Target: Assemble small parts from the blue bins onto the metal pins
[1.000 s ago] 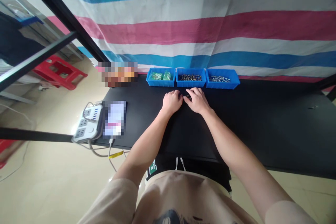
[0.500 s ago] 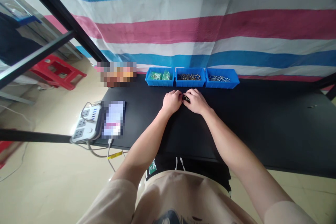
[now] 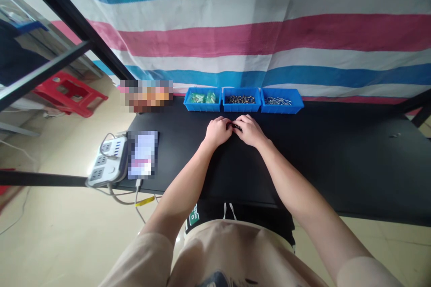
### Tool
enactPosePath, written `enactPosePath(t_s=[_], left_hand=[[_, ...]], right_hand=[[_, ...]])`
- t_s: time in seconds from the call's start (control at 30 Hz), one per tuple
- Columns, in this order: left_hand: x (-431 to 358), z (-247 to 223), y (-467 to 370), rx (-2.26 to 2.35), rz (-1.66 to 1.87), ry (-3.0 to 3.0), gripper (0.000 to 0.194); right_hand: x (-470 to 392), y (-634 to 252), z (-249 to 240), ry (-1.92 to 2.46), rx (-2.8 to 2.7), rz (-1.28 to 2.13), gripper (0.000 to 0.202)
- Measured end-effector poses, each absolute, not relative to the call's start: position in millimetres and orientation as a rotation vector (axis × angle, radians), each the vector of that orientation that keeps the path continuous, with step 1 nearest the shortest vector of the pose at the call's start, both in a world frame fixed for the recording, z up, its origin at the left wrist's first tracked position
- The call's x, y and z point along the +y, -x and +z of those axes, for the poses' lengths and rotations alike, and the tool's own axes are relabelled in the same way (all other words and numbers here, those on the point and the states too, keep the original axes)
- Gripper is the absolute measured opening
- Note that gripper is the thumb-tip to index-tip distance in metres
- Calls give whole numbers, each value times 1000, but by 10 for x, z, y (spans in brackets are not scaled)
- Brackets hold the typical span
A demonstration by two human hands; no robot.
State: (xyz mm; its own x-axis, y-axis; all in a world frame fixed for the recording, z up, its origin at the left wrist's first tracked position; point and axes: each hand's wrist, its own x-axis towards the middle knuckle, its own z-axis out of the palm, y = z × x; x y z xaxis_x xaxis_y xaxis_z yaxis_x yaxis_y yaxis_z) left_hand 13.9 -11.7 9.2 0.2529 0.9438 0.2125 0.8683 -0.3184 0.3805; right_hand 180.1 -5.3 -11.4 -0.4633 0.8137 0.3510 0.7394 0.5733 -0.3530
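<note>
My left hand (image 3: 218, 132) and my right hand (image 3: 249, 131) meet over the black table, fingertips almost touching. Small dark metal parts (image 3: 237, 126) with brassy glints show beneath the curled fingers of my right hand, mostly covered by them. The fingers of my left hand are bent inward against the same spot; whatever they pinch is hidden. Just beyond the hands stands a blue bin (image 3: 241, 106) of similar dark and brassy pieces. To its left is a blue bin (image 3: 202, 106) with green-and-white packets, to its right a blue bin (image 3: 282, 108) with silver screws or pins.
A white power strip (image 3: 109, 159) with cables and a blurred phone-like slab (image 3: 143, 154) lie at the table's left end. A pixelated item (image 3: 146, 97) stands at the back left. Tiny pieces (image 3: 394, 135) lie far right on the black table (image 3: 336, 161). A striped tarp (image 3: 215, 22) hangs behind.
The view has shifted slightly. My hands stay together at the same place, and less of the dark parts shows between my fingers than before.
</note>
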Motion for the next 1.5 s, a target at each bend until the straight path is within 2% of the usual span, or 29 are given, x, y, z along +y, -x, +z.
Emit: enactPosePath(t_s=[0.57,0.8,0.97,1.5], left_hand=[[-102,85,-100,1626,607,-2362,21],[-84,58,-117,1522,876,-2261,21],[-92,76,-121,1276,1118,-2148,18],[-84,71,-134,1138,1222,-1769,19]], right_hand=[[-52,-1807,-99,1213,-2299,219,21],[-59,-1787,-97,1178,-2165,167,31],[-61,-1780,-75,1086,-2125,144,22],[-83,-1750,-40,909,-1984,150,21]])
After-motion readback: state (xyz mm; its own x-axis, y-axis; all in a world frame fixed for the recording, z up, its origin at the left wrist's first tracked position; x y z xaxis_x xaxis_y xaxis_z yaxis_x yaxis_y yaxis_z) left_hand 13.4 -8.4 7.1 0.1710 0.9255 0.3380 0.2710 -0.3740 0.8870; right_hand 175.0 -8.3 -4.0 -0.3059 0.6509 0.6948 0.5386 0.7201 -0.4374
